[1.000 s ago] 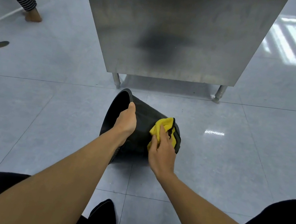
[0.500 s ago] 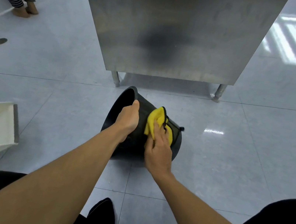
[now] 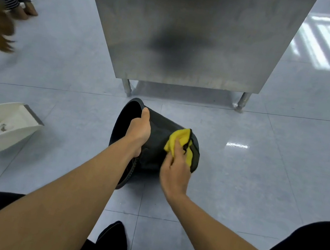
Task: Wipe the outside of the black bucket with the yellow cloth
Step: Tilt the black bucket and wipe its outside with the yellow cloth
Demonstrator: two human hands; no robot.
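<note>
- The black bucket (image 3: 157, 143) is lying tilted on the floor (image 3: 260, 172), mouth to the left.
- The left hand (image 3: 138, 131) is gripping its rim.
- The right hand (image 3: 175, 169) is pressing the yellow cloth (image 3: 176, 140) on the outer wall — near the base.

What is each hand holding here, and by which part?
The left hand grips the bucket by its rim, thumb outside. The right hand holds the bunched cloth against the bucket's side near the base.

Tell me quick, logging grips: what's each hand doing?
Left hand: closed on the black bucket rim.
Right hand: holding the yellow cloth against it.
</note>
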